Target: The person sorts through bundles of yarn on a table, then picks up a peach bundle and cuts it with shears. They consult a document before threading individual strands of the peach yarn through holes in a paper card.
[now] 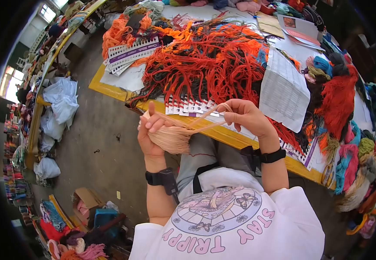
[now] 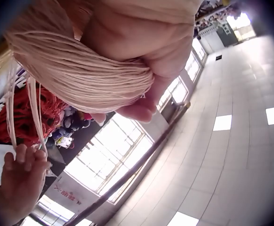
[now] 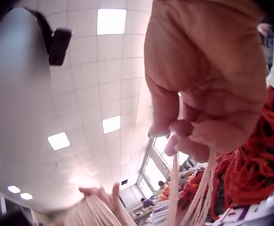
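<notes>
Hands: our left hand [image 1: 151, 135] is curled round a peach skein [image 1: 175, 141] with the index finger sticking up. Our right hand [image 1: 245, 115] pinches a few strands [image 1: 207, 119] drawn out of that skein.
Where the thread is: the skein is in the air over our lap, just short of the yellow edge of the tabletop [image 1: 110, 90], and touches nothing on it. The strands run taut from one hand to the other.
Step in hand: we judge this to be the parting of a small group of strands from the bundle. The pull is under way and the group is not yet free of the skein.
What the next move calls for: we think the left hand needs a firm hold so the bulk stays put. The right hand needs an even draw along the lie of the thread so nothing snags or loops.
Behind the hands: a red and orange yarn heap [image 1: 205, 60] covers the middle of the tabletop. Slotted thread cards [image 1: 131, 51] lie at its far left and a printed sheet [image 1: 283, 89] at its right.
Writing we can read: our white shirt [image 1: 279, 216] says "STAY TRIPPY" in pink around a round butterfly print.
Writing we cannot read: the rows on the printed sheet and the strips on the thread cards are too small. The left wrist view shows red characters on a wall sign [image 2: 73, 195], too blurred to make out.
</notes>
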The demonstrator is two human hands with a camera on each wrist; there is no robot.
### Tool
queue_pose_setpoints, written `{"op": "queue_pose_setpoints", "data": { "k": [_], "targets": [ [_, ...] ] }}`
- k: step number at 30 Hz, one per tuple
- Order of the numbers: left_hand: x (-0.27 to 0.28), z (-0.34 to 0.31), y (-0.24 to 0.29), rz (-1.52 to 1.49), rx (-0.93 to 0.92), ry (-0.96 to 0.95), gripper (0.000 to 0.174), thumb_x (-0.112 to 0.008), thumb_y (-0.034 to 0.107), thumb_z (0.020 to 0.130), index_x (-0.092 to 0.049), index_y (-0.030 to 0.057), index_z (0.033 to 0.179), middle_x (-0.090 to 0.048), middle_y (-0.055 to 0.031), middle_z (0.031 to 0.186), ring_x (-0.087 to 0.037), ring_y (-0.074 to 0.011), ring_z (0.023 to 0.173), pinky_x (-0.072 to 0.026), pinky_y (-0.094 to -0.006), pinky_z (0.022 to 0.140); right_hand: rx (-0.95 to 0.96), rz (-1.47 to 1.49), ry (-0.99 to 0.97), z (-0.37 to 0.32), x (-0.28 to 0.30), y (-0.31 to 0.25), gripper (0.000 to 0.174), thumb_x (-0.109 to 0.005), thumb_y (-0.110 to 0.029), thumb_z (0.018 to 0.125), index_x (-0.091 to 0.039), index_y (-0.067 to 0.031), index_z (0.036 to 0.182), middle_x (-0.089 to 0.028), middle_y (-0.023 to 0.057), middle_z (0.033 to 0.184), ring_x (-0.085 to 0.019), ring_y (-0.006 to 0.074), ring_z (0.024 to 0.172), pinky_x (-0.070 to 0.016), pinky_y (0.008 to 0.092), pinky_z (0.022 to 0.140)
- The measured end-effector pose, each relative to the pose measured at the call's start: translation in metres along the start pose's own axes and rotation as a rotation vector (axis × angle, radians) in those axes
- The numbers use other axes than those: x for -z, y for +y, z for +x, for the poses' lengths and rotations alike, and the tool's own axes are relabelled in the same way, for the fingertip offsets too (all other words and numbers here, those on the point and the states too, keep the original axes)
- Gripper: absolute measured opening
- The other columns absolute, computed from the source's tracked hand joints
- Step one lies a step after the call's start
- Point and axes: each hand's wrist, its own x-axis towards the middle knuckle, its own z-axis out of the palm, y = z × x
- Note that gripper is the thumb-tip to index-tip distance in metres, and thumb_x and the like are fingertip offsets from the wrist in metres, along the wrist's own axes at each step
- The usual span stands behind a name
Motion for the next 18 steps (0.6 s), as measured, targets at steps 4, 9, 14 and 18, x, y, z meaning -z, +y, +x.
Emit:
{"op": "queue_pose_setpoints", "data": {
  "k": [4, 9, 14, 18],
  "targets": [
    [0.007, -0.008, 0.022, -0.007, -0.049, -0.046, 0.041, -0.048, 0.027, 0.091, -0.041, 0.0058, 0.126, -0.04, 0.0065, 0.067, -0.044, -0.0042, 0.057, -0.0415, -0.0349, 0.085, -0.06, -0.01, -0.073, 0.009, -0.004, -0.005, 0.033, -0.06, -0.013, 0.081, -0.052, -0.0019, 0.111, -0.05, -0.0041, 0.07, -0.047, 0.0037, 0.059, -0.0399, 0.0188, 0.049],
    [0.01, -0.016, 0.031, 0.008, -0.087, -0.129, 0.044, -0.048, 0.027, 0.091, -0.039, 0.0053, 0.128, -0.041, 0.0057, 0.066, -0.044, -0.0049, 0.057, -0.0404, -0.0345, 0.083, 0.052, -0.337, -0.002, 0.027, -0.002, 0.013, 0.045, -0.061, -0.002, 0.075, -0.046, 0.0008, 0.117, -0.052, 0.0004, 0.07, -0.049, 0.009, 0.065, -0.0423, 0.0226, 0.063],
    [0.018, -0.023, 0.038, -0.045, -0.135, -0.194, 0.05, -0.052, 0.028, 0.089, -0.034, 0.0069, 0.131, -0.043, 0.0055, 0.066, -0.045, -0.0055, 0.057, -0.0398, -0.0359, 0.083, -0.004, -1.046, 0.087, 0.032, -0.001, 0.009, 0.029, -0.061, -0.006, 0.071, -0.058, -0.001, 0.1, -0.056, 0.0083, 0.069, -0.056, 0.017, 0.068, -0.0447, 0.0282, 0.063],
    [0.021, -0.035, 0.059, -0.052, -0.233, -0.325, 0.06, -0.056, 0.024, 0.087, -0.026, 0.0076, 0.136, -0.045, 0.0049, 0.068, -0.046, -0.0064, 0.058, -0.0403, -0.0354, 0.082, -0.172, -1.311, 0.017, 0.035, 0.009, 0.003, 0.013, -0.06, -0.012, 0.076, -0.063, -0.0022, 0.083, -0.06, 0.0092, 0.076, -0.059, 0.0189, 0.072, -0.0459, 0.0295, 0.063]
  ]
}}
